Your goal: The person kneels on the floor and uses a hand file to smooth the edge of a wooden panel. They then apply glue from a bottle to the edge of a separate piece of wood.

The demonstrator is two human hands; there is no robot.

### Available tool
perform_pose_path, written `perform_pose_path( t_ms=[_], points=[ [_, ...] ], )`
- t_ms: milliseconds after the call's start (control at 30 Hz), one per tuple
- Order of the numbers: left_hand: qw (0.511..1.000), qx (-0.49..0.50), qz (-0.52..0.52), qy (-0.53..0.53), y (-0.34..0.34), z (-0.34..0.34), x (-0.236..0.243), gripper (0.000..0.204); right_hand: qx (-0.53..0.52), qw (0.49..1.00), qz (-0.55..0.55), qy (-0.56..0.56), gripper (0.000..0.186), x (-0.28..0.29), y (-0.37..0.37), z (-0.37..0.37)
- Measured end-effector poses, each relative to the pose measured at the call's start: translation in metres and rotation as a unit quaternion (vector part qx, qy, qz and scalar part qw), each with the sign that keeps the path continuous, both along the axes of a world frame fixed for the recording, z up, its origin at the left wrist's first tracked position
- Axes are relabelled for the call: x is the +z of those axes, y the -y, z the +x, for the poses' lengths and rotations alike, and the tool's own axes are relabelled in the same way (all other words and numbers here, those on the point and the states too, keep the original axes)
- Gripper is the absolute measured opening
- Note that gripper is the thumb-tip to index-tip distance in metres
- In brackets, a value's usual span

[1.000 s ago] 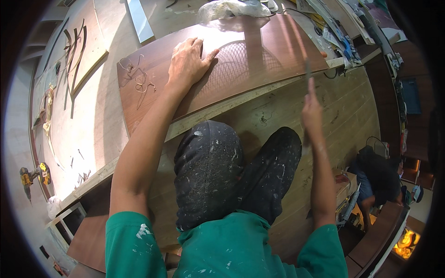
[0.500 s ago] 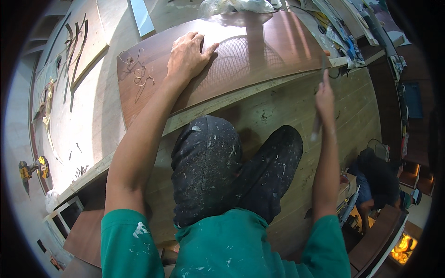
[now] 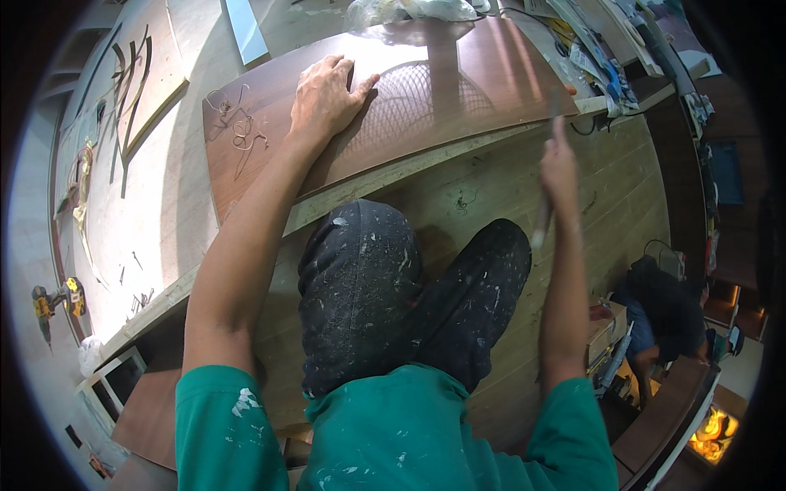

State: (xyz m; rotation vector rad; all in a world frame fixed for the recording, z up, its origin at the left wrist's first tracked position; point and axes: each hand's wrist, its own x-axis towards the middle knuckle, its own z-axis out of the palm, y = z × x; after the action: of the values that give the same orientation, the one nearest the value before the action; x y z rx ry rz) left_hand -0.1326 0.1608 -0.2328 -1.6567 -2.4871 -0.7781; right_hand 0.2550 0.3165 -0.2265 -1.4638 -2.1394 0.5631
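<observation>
My left hand (image 3: 326,96) rests open on a brown wood-grain board (image 3: 483,110), thumb spread from the fingers, beside some loose curly thin strands (image 3: 246,135). My right hand (image 3: 558,168) grips a long narrow tool (image 3: 542,219), blurred, possibly a file, at the board's right end; its upper tip reaches near the board's front edge. Under the board runs a pale edge strip (image 3: 377,173) of the worktop. My bent knees in dark, paint-spattered trousers are below it.
A drill (image 3: 57,303) lies at far left. Dark strips (image 3: 131,98) on a small board, a light blue strip (image 3: 246,29), clear plastic bags (image 3: 409,16) and cluttered materials (image 3: 598,65) surround the board. A co-worker (image 3: 663,315) bends at lower right.
My right hand with the tool swung right and up, then came back slightly left. My left hand stays on the board, a little higher in the picture as the view shifts slightly.
</observation>
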Motion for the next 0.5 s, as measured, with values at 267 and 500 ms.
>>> perform_pose_path(
  t_ms=[267,500],
  points=[
    [1.000,-0.002,-0.016,0.014,0.004,0.003,0.007,0.067,-0.002,0.997,-0.079,0.011,0.060,0.014,0.036,-0.021],
    [1.000,0.014,-0.004,-0.009,0.009,-0.004,-0.003,0.068,0.110,0.992,-0.054,0.007,0.062,0.013,0.110,-0.053]
  ],
)
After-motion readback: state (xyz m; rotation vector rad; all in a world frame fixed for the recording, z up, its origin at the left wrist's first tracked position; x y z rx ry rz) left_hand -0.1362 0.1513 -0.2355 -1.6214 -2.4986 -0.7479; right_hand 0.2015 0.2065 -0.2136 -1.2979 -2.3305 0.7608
